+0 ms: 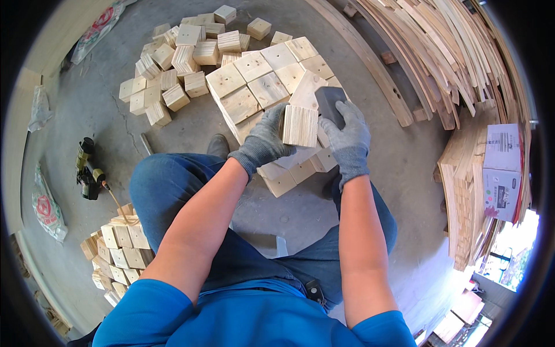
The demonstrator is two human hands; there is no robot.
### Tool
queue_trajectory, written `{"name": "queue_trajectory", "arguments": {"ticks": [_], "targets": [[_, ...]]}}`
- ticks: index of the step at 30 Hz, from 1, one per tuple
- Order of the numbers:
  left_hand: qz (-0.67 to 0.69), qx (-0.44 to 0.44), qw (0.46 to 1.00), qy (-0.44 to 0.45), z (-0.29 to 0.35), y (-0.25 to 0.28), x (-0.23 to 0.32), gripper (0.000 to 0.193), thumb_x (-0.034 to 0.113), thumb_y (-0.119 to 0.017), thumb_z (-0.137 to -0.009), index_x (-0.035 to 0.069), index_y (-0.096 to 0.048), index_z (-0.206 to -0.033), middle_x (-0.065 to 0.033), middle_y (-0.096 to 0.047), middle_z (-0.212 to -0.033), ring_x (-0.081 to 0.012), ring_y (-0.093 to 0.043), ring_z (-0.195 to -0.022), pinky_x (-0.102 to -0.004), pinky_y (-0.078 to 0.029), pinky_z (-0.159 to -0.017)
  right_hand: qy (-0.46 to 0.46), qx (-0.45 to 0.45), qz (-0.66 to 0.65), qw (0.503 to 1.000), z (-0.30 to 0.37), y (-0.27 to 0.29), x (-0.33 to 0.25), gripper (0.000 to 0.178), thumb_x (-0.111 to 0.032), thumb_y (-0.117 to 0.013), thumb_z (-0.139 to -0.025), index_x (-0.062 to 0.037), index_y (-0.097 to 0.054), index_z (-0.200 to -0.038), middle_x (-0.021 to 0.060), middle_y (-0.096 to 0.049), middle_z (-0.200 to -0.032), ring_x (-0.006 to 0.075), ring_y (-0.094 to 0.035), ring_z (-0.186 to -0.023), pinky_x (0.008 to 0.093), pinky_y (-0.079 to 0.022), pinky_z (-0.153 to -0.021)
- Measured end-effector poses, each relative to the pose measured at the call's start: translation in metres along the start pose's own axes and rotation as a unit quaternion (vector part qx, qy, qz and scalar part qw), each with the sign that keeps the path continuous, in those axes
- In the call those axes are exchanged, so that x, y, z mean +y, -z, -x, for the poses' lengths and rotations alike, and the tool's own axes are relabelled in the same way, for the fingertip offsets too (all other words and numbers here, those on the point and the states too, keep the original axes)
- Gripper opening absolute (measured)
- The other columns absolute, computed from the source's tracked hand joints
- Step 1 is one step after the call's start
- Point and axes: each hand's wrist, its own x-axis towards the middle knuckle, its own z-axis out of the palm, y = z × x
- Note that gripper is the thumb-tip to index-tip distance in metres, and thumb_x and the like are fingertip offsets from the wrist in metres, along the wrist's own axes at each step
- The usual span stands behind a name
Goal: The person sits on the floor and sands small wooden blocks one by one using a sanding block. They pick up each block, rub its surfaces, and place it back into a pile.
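Both my hands wear grey knit gloves and are held over a stack of wooden blocks (269, 89) between my knees. My left hand (267, 137) is closed around the left side of a square wooden block (300, 126), whose striped grain side faces up. My right hand (350, 134) grips a dark grey rectangular block (329, 101) that looks like a sanding block. It is just right of and above the wooden block; I cannot tell if they touch. Behind it, a pale block (307, 89) lies askew on the stack.
Loose wooden blocks (185, 58) are heaped on the floor at the far left. More blocks are stacked (124, 246) at my lower left, near a nail gun (87, 170) with a hose. Long timber strips (428, 46) and a carton (502, 172) line the right side.
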Motion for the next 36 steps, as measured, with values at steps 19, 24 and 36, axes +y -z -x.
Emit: {"name": "queue_trajectory", "arguments": {"ticks": [19, 24, 36], "targets": [[0.097, 0.037, 0.994, -0.015, 0.015, 0.001, 0.06, 0.102, 0.024, -0.105, -0.068, 0.001, -0.049, -0.15, -0.0154, -0.067, -0.139, -0.0269, -0.067, -0.129, -0.039, -0.056, -0.111, -0.275, 0.076, -0.231, 0.93, 0.136, 0.12, 0.079, 0.066, -0.024, -0.093, -0.085, 0.0002, -0.07, -0.141, 0.0179, -0.074, -0.139, 0.028, -0.071, -0.127, 0.037, -0.053, -0.111], [0.198, -0.021, 0.98, -0.004, 0.043, -0.01, 0.114, 0.1, 0.025, -0.103, -0.074, -0.001, -0.049, -0.154, -0.016, -0.07, -0.137, -0.0258, -0.071, -0.123, -0.0379, -0.059, -0.106, -0.274, 0.092, -0.259, 0.922, 0.137, 0.118, 0.094, 0.065, -0.029, -0.092, -0.086, 0.0009, -0.071, -0.139, 0.0195, -0.074, -0.138, 0.0286, -0.071, -0.127, 0.0369, -0.053, -0.112], [0.431, -0.114, 0.778, 0.442, 0.126, -0.144, 0.031, 0.044, 0.026, -0.081, -0.1, 0.01, -0.065, -0.138, -0.0056, -0.074, -0.124, -0.0245, -0.071, -0.118, -0.0417, -0.057, -0.106, -0.273, 0.118, -0.322, 0.899, 0.147, 0.132, 0.105, 0.067, -0.032, -0.092, -0.086, 0.0012, -0.07, -0.14, 0.0202, -0.074, -0.136, 0.0294, -0.072, -0.125, 0.0379, -0.054, -0.111]]}}
